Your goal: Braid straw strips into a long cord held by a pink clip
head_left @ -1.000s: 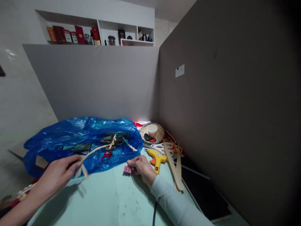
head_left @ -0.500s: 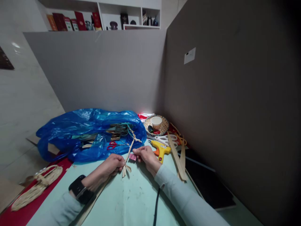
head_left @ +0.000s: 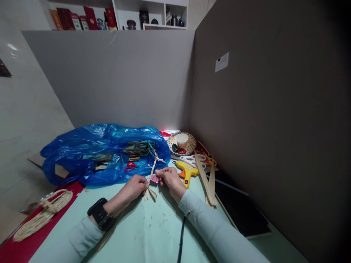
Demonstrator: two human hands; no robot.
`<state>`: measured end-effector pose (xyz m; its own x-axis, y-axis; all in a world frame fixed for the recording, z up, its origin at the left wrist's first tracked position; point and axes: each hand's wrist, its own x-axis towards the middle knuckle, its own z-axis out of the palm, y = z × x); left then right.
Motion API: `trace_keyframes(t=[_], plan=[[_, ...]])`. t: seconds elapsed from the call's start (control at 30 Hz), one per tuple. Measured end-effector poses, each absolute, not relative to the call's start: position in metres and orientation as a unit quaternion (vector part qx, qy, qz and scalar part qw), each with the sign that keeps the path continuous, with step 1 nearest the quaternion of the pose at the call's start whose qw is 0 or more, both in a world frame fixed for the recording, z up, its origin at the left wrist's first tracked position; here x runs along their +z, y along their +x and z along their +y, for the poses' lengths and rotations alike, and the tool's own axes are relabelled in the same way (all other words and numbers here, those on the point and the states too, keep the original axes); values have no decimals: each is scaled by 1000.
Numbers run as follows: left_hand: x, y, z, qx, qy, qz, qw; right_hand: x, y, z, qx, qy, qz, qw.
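My left hand [head_left: 138, 186] pinches a pale plaited straw braid [head_left: 153, 168] close to its lower end, where short loose strips [head_left: 150, 194] fan out over the table. From there the braid runs up and away toward the blue bag, ending in a small fork. Between the fingers of my right hand [head_left: 169, 178] is a pink binder clip [head_left: 154, 179], held right beside the braid just above my left fingertips. Whether its jaws are on the braid I cannot tell. A long pale strip [head_left: 108, 233] lies under my left forearm.
A blue plastic bag [head_left: 104, 138] with dry strips and red scissors [head_left: 131, 166] lies behind my hands. To the right are a yellow glue gun [head_left: 187, 171], white scissors [head_left: 193, 159], flat straw strips [head_left: 204, 179] and a woven basket [head_left: 194, 144]. A straw sole [head_left: 41, 219] lies left.
My right hand has brought the pink clip slightly left, up against the braid. My left hand has shifted a little right and up with the braid's lower end.
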<state>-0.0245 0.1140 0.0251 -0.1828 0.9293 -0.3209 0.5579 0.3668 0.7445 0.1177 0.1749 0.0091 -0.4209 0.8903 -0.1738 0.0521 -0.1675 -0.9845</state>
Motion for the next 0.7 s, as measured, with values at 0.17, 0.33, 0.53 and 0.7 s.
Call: trace_keyframes(t=[0.17, 0.33, 0.53, 0.7], plan=[[24, -26, 119, 233, 526, 722, 385, 10, 116, 175, 642, -429, -541, 333], [24, -23, 112, 245, 527, 710, 398, 9, 115, 175, 636, -428, -523, 373], [28, -14, 107, 259, 523, 694, 422, 11, 114, 174, 630, -420, -500, 421], [28, -11, 105, 278, 508, 682, 447, 15, 115, 172, 637, -410, -504, 414]])
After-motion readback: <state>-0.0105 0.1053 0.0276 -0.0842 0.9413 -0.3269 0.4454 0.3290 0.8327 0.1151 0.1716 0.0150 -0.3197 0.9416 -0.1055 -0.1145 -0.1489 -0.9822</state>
